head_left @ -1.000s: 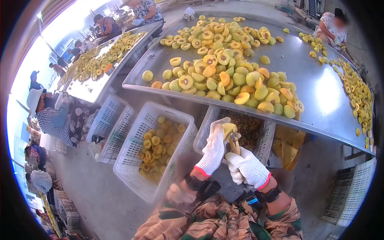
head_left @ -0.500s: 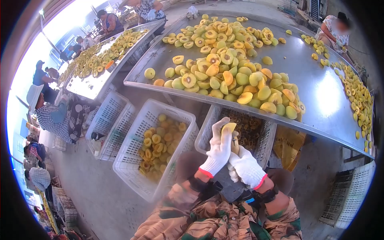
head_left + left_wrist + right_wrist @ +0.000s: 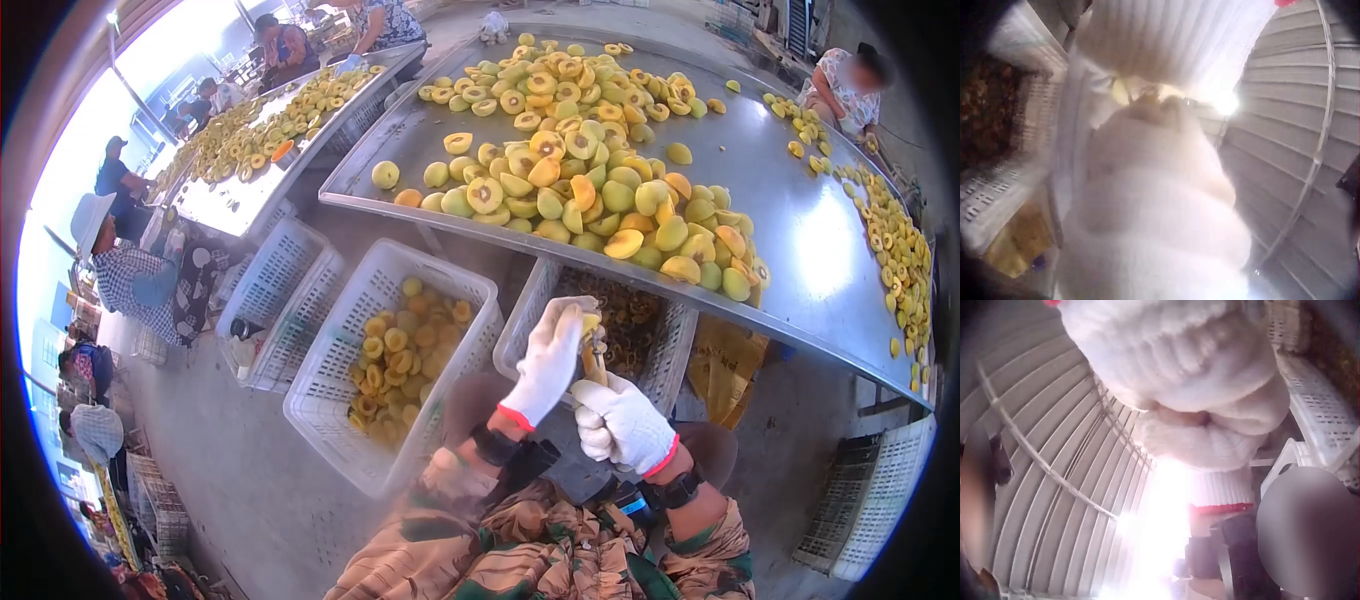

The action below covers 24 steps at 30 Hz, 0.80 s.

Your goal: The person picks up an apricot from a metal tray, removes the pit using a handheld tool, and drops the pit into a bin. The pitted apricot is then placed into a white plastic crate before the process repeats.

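In the head view, my gloved left hand (image 3: 550,362) holds a yellow peach half (image 3: 590,323) at its fingertips, the fruit mostly hidden behind the fingers. My gloved right hand (image 3: 624,424) grips a small tool with a tan handle (image 3: 596,368), its metal end right at the peach half. Both hands are close together over the near side of a white crate (image 3: 668,352) of dark brown pieces. The left wrist view shows mostly glove, with a bit of yellow fruit (image 3: 1124,92) beyond it. In the right wrist view, the curled glove (image 3: 1204,381) hides the tool.
A metal table (image 3: 770,210) ahead bears a large heap of peach halves (image 3: 600,190), with more along its right edge. Left of my hands stands a white crate (image 3: 335,345) holding peach halves. Stacked crates (image 3: 865,500) stand at right. Several people work at other tables.
The peach half, upright and plainly visible half a second ago, has turned and is now mostly behind the left fingers. The tool's metal end shows again beside it. The head view has shifted slightly.
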### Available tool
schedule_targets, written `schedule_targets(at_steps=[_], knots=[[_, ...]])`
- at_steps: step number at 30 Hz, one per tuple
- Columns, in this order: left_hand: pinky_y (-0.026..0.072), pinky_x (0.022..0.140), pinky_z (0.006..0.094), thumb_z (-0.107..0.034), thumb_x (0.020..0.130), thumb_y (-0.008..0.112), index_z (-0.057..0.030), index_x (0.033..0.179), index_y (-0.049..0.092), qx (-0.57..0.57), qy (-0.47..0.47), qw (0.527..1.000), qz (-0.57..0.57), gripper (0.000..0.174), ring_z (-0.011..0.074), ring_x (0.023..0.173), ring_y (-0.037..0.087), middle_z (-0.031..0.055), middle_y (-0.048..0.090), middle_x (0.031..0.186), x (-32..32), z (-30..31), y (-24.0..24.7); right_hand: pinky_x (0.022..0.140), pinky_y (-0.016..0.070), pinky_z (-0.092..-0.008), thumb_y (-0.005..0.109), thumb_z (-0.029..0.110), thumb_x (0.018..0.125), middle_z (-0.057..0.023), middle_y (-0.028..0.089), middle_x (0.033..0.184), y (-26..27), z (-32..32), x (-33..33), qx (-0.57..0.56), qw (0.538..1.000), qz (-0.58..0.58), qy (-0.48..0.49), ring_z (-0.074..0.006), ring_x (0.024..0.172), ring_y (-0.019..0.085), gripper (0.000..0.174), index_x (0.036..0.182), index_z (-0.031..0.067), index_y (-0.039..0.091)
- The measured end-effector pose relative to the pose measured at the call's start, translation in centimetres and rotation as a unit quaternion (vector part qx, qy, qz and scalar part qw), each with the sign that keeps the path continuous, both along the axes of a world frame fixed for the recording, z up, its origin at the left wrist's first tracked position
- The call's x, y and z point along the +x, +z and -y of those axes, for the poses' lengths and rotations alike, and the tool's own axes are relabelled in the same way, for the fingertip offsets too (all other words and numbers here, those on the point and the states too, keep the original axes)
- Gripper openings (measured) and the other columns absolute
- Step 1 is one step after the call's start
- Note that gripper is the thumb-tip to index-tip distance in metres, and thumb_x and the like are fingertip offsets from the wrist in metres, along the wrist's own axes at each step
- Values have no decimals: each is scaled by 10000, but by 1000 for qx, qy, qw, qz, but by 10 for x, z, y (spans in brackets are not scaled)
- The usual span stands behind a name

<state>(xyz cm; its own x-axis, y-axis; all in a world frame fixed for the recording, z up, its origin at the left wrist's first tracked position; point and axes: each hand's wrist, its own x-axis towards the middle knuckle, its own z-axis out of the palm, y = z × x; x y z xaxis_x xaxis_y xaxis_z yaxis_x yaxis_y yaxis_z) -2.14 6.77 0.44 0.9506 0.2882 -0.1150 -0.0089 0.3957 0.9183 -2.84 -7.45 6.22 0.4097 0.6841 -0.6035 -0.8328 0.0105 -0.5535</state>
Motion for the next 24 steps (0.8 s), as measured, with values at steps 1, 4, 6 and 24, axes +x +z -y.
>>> schedule_targets(at_steps=[1,4,6,24], knots=[[564,807,336,-208,1029,400,-19,1217,524,52,38,997,43,294,190,918,644,113,611,1096,-1,11,-8,360,288,-256,553,195,949,24,417,591,0,-4,-2,-35,999,24,-13,-82,384,363,146,885,125,441],[561,821,357,-246,1032,407,-11,1227,514,147,87,982,84,324,205,926,642,128,602,1114,-3,17,-19,366,301,-264,547,210,954,19,420,600,-2,-11,-9,-121,987,100,-28,-94,391,375,141,907,125,445],[561,823,376,-290,1035,400,-1,1218,520,97,64,991,67,363,223,917,644,134,612,1086,-6,12,-14,364,298,-263,539,206,956,19,419,600,2,-5,-7,-86,992,88,7,-93,388,370,135,903,124,445],[549,837,356,-326,1038,383,-27,1192,544,181,115,975,61,373,222,907,658,133,620,1072,-13,18,-13,389,345,-265,546,202,940,3,428,603,-4,-2,-6,-93,992,87,26,-102,411,398,146,939,112,432]])
